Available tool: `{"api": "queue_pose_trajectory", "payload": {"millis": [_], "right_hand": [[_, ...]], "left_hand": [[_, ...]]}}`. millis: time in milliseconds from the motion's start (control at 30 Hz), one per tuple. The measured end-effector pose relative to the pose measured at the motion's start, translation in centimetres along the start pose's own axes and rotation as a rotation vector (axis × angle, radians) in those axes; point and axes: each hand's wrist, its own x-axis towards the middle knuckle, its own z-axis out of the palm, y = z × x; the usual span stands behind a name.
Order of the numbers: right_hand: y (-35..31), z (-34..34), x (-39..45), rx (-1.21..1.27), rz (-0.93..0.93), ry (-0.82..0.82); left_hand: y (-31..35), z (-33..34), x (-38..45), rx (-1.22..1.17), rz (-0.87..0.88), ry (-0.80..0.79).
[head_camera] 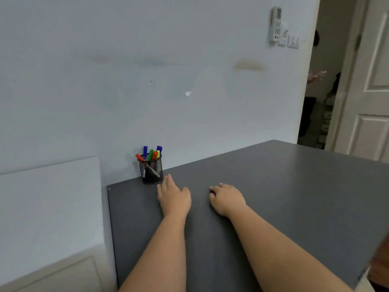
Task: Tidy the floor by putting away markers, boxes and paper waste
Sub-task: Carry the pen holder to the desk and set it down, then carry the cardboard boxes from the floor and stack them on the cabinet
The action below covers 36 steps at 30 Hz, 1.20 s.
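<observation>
Grey and matte, the tabletop (284,197) fills the near right of the view, its far edge set against a pale blue wall (147,60). At the table's far left corner stands a black mesh pen cup (151,172), upright and close to the wall, holding the markers (151,154): two blue caps, a green, a yellow and two red ones, one of the red leaning out to the left over the rim. Both bare forearms reach in from the near edge. The left hand (173,197) lies palm down on the table just near and right of the cup, fingers released and loosely spread, the fingertips beside the cup's base; whether they touch it I cannot tell. The right hand (227,199) rests further right, well apart from the cup, fingers curled under in a loose half-fist, grasping nothing visible. At far right a white panelled door (370,91) stands open
</observation>
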Motion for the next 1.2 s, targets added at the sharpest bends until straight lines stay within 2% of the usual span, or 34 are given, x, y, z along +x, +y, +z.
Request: {"api": "queue_pose_trajectory", "payload": {"millis": [133, 267, 533, 800, 1000, 1200], "right_hand": [[2.8, -1.8, -4.5, -0.042, 0.031, -0.051], [6.1, -4.0, -9.1, -0.063, 0.064, -0.119], [13.6, -8.1, -17.8, -0.087, 0.077, -0.191], [20.5, -11.6, -26.3, -0.073, -0.028, -0.238], [25.2, -11.6, -32.0, 0.002, -0.069, -0.274], [26.9, -10.2, -36.4, 0.019, -0.131, -0.337]], "left_hand": [[0.7, -0.8, -5.2, 0.386, 0.159, -0.209], [1.8, -1.4, -10.9, 0.595, 0.262, -0.282], [4.4, -2.9, -21.5, 0.672, 0.242, -0.341], [7.4, -3.2, -33.6, 0.712, 0.201, -0.348], [8.7, -2.8, -41.1, 0.716, 0.180, -0.310], [8.0, -3.0, -46.0, 0.721, 0.126, -0.301]]}}
